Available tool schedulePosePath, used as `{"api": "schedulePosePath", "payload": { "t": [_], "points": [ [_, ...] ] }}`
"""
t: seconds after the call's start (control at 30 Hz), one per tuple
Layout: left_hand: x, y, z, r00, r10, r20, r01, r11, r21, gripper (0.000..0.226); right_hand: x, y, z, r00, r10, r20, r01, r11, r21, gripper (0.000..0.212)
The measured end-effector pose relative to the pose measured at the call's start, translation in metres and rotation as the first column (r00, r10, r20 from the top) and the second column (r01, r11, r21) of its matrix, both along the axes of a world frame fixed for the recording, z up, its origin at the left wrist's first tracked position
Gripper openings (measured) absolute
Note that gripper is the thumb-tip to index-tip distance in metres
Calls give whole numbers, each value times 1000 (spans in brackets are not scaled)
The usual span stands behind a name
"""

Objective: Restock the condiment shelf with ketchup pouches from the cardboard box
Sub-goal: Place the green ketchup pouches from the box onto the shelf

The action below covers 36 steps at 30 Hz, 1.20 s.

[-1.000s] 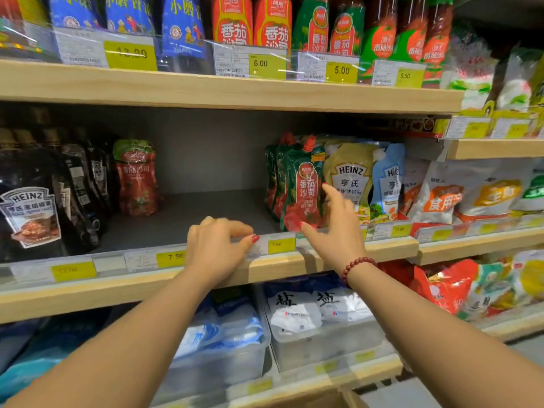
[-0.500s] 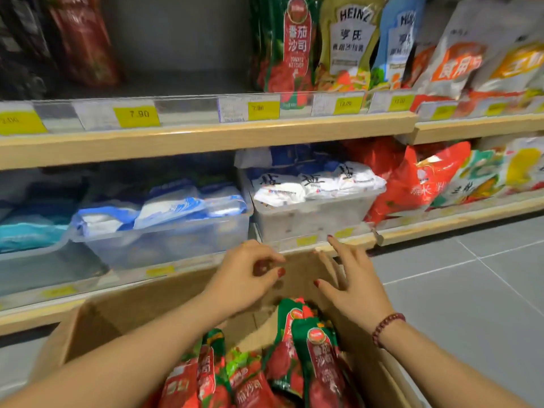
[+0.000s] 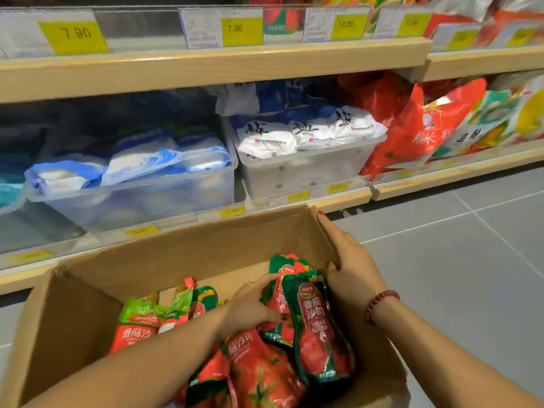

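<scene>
An open cardboard box stands on the floor below the shelves, holding several red and green ketchup pouches. My left hand reaches into the box, its fingers and thumb curled round an upright ketchup pouch. A second green pouch leans right beside it. My right hand lies with straight fingers along the inside of the box's right wall, next to these pouches. The condiment shelf with 7.90 price tags runs across the top; its contents are mostly cut off.
On the low shelf behind the box stand a clear bin of white salt bags and a clear bin of blue bags. Red and colourful bags fill the shelf to the right. Grey tile floor lies right of the box.
The view dropped from the condiment shelf down to the box. Both hands came down into it. My left hand took hold of a pouch, and my right hand moved onto the box's right wall.
</scene>
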<state>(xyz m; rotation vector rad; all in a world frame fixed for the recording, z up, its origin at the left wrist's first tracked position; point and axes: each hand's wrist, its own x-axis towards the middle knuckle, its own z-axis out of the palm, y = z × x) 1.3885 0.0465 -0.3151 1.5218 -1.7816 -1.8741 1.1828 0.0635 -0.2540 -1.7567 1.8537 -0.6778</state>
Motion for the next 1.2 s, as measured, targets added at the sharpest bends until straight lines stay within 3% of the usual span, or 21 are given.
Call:
{"api": "schedulePosePath", "payload": {
  "t": [0.17, 0.27, 0.47, 0.73, 1.03, 1.2],
  "points": [
    [-6, -11, -10, 992, 32, -118, -12, 985, 169, 84, 1, -2, -4, 999, -8, -43, 8, 1000, 8, 100],
    [-7, -13, -13, 988, 55, -145, -31, 987, 159, 81, 0, -2, -4, 999, -13, -42, 13, 1000, 5, 101],
    [-13, -2, -5, 999, 39, -33, -39, 999, -19, 93, 2, -2, -4, 998, -44, -54, 44, 999, 4, 96],
    [-4, 17, 14, 987, 77, -137, -100, 981, -165, 98, 3, 1, 1, 998, -16, -56, 15, 1000, -12, 93],
    [18, 15, 57, 950, 156, -269, -273, 832, -483, 90, 7, 1, 12, 1000, -13, 27, 15, 997, -79, 67],
    [35, -3, 105, 893, 200, -404, -412, 727, -549, 88, 30, -6, 59, 940, 220, 259, -167, 963, -213, 84]
  ]
}}
